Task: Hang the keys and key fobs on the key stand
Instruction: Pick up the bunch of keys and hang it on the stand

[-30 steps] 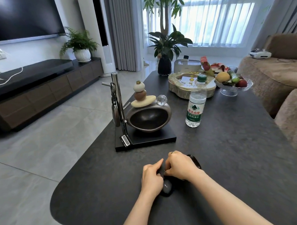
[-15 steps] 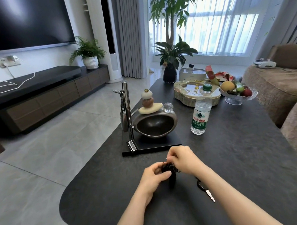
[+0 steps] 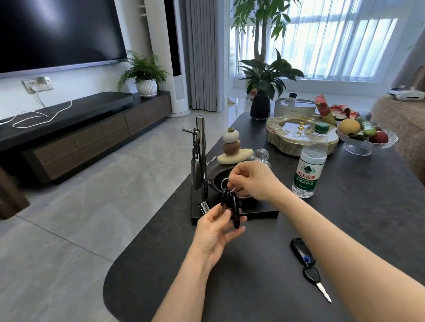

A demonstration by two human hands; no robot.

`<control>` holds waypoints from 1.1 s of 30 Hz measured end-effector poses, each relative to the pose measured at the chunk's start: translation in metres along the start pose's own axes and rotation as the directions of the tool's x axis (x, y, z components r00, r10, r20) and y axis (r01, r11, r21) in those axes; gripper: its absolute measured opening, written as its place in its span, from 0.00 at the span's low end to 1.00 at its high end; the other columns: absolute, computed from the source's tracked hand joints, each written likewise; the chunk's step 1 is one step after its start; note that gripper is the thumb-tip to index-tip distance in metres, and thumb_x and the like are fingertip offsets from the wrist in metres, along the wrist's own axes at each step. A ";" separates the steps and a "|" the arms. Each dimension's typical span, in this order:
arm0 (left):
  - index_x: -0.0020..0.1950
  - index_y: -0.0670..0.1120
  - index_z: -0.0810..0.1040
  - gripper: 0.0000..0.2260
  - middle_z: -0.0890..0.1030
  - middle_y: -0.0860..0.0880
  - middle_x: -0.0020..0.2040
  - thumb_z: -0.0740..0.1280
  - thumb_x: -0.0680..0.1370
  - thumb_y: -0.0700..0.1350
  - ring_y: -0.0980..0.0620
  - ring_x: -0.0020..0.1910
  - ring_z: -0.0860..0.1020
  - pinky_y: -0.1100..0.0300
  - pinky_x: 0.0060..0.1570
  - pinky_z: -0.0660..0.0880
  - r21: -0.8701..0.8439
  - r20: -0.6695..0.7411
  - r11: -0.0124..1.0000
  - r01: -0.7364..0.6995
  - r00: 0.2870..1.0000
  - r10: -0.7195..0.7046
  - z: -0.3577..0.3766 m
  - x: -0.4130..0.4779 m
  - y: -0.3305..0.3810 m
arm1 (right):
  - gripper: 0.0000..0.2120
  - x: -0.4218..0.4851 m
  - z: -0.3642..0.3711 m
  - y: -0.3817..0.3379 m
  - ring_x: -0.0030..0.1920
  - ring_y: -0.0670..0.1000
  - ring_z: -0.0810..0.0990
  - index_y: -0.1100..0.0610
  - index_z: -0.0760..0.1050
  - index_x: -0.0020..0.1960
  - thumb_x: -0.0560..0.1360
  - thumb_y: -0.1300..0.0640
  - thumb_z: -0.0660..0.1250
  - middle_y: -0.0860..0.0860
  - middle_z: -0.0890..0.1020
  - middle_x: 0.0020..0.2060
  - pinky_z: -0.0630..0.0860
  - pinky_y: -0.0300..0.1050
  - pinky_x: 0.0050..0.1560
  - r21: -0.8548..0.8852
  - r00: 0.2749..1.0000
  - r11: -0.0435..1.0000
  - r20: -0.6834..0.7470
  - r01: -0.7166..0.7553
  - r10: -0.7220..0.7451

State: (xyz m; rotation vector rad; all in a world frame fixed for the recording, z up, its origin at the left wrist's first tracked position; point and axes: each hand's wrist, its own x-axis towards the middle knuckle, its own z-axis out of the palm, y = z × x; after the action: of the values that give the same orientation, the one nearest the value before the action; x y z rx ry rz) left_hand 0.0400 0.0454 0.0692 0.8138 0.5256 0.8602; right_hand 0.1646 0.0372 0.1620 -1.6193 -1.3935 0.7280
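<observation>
A green label with white Chinese characters is carried by the water bottle (image 3: 308,161) standing on the table (image 3: 355,227). The large line is read as 农夫山泉, set beneath a small mountain emblem; a smaller line below is read as 饮用纯净水, though it is slightly blurred. A white barcode sticker (image 3: 204,206) is fixed at the foot of the key stand (image 3: 201,146), but its digits are too small to be made out. No other writing can be read.
</observation>
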 end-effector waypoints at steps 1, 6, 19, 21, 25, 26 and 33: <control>0.45 0.43 0.76 0.08 0.84 0.48 0.34 0.59 0.75 0.33 0.49 0.34 0.84 0.59 0.32 0.81 0.004 -0.023 1.000 -0.009 1.000 0.009 -0.002 0.003 0.001 | 0.13 0.005 0.003 0.000 0.38 0.54 0.79 0.55 0.72 0.30 0.71 0.66 0.62 0.55 0.80 0.33 0.80 0.54 0.45 0.009 1.000 1.000 -0.007 -0.002 0.002; 0.46 0.41 0.79 0.07 0.85 0.47 0.35 0.63 0.73 0.33 0.49 0.36 0.84 0.59 0.33 0.81 -0.040 -0.109 0.999 -0.022 0.994 0.017 -0.018 0.015 0.005 | 0.13 0.028 0.020 0.008 0.34 0.52 0.77 0.55 0.73 0.30 0.72 0.64 0.64 0.52 0.79 0.29 0.79 0.46 0.38 0.063 0.999 0.998 -0.035 -0.016 0.018; 0.44 0.43 0.79 0.10 0.84 0.47 0.34 0.66 0.70 0.29 0.51 0.34 0.82 0.60 0.31 0.80 -0.065 -0.249 0.998 0.002 0.968 -0.018 -0.046 0.052 -0.007 | 0.13 0.075 0.052 0.053 0.30 0.47 0.78 0.54 0.76 0.28 0.71 0.61 0.67 0.52 0.80 0.28 0.75 0.35 0.29 0.149 0.977 0.974 -0.102 -0.171 0.187; 0.44 0.43 0.79 0.11 0.84 0.47 0.35 0.65 0.69 0.28 0.52 0.34 0.83 0.60 0.31 0.80 -0.052 -0.273 0.999 -0.007 0.962 -0.008 -0.050 0.056 -0.009 | 0.12 0.080 0.058 0.059 0.30 0.49 0.79 0.53 0.76 0.28 0.70 0.60 0.68 0.53 0.81 0.29 0.78 0.39 0.31 0.151 0.972 0.972 -0.128 -0.179 0.199; 0.46 0.43 0.78 0.13 0.81 0.44 0.40 0.65 0.69 0.27 0.52 0.34 0.83 0.59 0.32 0.81 -0.060 -0.343 0.998 -0.032 0.939 0.009 -0.056 0.060 -0.012 | 0.12 0.085 0.067 0.064 0.33 0.53 0.83 0.52 0.77 0.27 0.68 0.57 0.70 0.56 0.83 0.31 0.83 0.51 0.43 0.118 0.958 0.975 -0.195 -0.190 0.210; 0.46 0.43 0.77 0.14 0.81 0.43 0.41 0.65 0.69 0.26 0.52 0.34 0.83 0.59 0.32 0.81 -0.067 -0.358 0.997 -0.037 0.934 0.010 -0.057 0.061 -0.012 | 0.12 0.086 0.068 0.066 0.34 0.54 0.84 0.51 0.77 0.26 0.67 0.56 0.70 0.55 0.83 0.30 0.83 0.53 0.44 0.116 0.955 0.974 -0.205 -0.194 0.215; 0.49 0.43 0.74 0.15 0.79 0.42 0.40 0.66 0.69 0.27 0.48 0.41 0.80 0.58 0.36 0.82 -0.004 -0.442 1.000 -0.016 0.897 0.013 -0.055 0.061 -0.009 | 0.11 0.089 0.072 0.073 0.35 0.53 0.84 0.50 0.78 0.25 0.66 0.54 0.70 0.53 0.84 0.28 0.82 0.56 0.47 0.094 0.951 0.973 -0.210 -0.211 0.226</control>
State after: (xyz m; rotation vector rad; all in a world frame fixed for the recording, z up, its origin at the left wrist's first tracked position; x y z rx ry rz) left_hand 0.0396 0.1151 0.0242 0.6124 0.9178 1.0682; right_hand 0.1562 0.1399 0.0737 -1.7582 -1.0305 0.6923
